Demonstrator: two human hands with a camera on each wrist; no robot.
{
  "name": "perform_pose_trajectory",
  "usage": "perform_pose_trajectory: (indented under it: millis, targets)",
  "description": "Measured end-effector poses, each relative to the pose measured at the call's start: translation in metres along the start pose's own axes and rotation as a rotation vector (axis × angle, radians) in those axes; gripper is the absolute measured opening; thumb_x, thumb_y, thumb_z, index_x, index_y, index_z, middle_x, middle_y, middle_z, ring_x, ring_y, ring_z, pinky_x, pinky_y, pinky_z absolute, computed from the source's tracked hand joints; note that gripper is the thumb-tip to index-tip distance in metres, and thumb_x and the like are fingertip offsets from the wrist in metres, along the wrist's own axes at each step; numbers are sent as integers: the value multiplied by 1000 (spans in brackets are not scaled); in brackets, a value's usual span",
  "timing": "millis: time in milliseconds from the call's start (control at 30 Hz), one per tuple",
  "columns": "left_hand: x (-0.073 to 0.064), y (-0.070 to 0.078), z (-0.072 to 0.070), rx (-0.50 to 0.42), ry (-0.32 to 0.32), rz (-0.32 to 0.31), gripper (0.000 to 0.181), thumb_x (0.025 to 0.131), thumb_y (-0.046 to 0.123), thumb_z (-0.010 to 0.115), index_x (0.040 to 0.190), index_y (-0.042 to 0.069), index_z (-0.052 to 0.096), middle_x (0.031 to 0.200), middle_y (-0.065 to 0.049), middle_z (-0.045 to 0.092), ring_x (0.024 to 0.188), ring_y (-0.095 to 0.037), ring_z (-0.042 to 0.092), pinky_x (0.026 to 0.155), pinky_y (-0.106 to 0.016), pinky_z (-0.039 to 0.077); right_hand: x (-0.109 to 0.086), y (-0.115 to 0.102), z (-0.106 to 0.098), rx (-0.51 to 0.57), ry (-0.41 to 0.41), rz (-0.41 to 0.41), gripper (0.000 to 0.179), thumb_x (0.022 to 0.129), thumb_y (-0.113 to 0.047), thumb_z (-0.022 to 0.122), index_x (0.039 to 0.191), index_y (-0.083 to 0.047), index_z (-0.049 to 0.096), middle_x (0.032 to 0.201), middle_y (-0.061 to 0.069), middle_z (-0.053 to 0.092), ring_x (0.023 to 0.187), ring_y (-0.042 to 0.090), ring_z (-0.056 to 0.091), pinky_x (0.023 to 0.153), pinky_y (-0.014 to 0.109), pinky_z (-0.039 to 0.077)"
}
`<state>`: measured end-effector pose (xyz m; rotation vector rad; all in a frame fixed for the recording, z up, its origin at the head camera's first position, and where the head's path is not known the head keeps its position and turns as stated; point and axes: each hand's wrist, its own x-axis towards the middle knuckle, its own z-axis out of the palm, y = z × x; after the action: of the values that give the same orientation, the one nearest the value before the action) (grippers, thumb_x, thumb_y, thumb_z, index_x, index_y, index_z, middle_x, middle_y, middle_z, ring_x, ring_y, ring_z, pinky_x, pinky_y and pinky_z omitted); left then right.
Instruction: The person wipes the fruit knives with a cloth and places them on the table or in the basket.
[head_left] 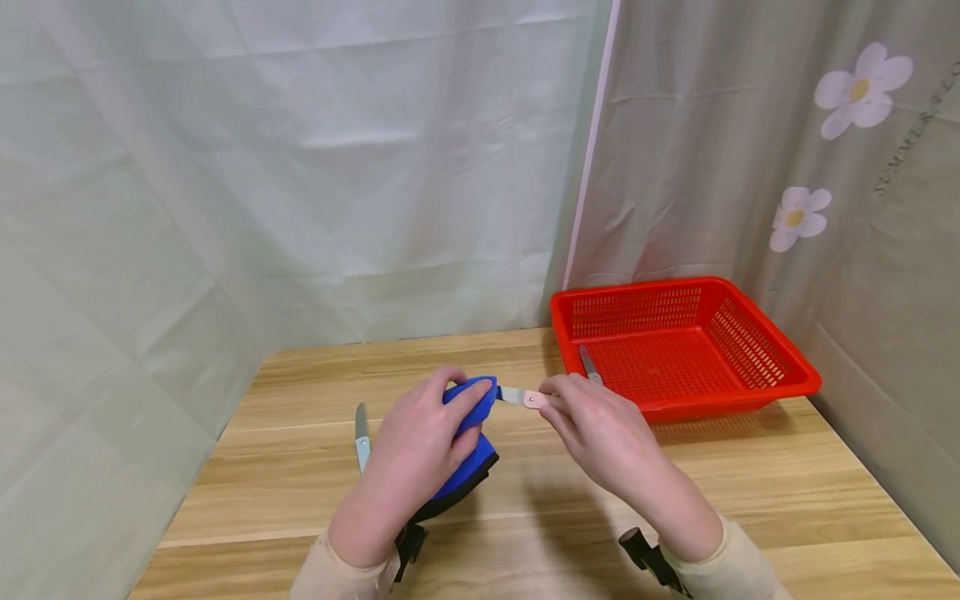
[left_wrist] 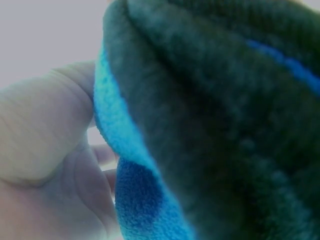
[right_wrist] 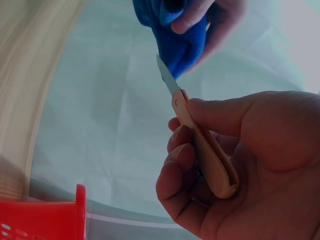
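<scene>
1. The left grip (head_left: 423,437) is closed around a soft blue cloth with black edging (head_left: 471,467), lower centre of the head view; if its folds slipped, the fingers could meet the bare blade.
2. The right grip (head_left: 609,427) is curled snugly round a peach-handled folding knife (head_left: 532,400), just below and right of centre; sideways pressure could twist it, or fold the blade toward those fingers.
3. A pale-blue-handled knife (head_left: 363,446) lies on the light wooden desk (head_left: 285,467), lower left; a forearm sweep might knock it.
</scene>
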<state>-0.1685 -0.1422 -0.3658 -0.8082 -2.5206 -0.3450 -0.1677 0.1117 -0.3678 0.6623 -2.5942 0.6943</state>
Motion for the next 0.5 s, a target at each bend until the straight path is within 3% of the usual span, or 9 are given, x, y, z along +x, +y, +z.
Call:
perform_pose_trajectory:
  millis: [500]
  targets:
    - [-3,-15,-4,-15,24,-50,50,92,13,91,140,9,76,127,-18,66,95,-36,74,81,-51,64,0,0,-3,-1,-7,25,19,100,-20,85,116,-17,77,94,-10,68,73,7,52,63,29,49]
